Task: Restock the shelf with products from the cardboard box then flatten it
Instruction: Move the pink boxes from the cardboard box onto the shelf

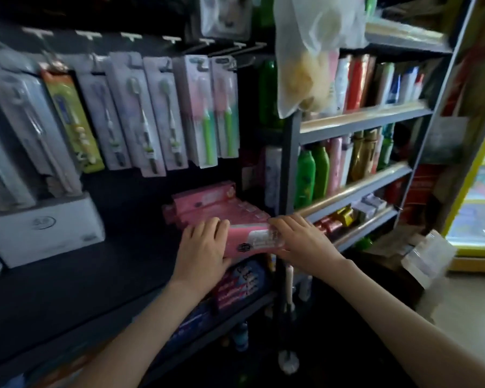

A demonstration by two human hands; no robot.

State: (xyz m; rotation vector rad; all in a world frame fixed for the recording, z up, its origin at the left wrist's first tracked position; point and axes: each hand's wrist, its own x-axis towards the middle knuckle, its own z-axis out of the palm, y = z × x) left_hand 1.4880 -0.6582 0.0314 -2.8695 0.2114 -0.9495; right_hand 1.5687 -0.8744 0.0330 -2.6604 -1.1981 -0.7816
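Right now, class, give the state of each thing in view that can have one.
pink pack, held between both hands
left hand, grips the pack's left end
right hand, grips its right end
pink stack, lying on the shelf
toothbrush packs, hanging from hooks
plastic bag, hanging, filled
bottles, standing upright

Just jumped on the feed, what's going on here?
A person holds a pink pack at both ends, left hand and right hand, at the front of a dark shelf, right in front of a stack of similar pink packs. Toothbrushes hang above. The cardboard box is not in view.
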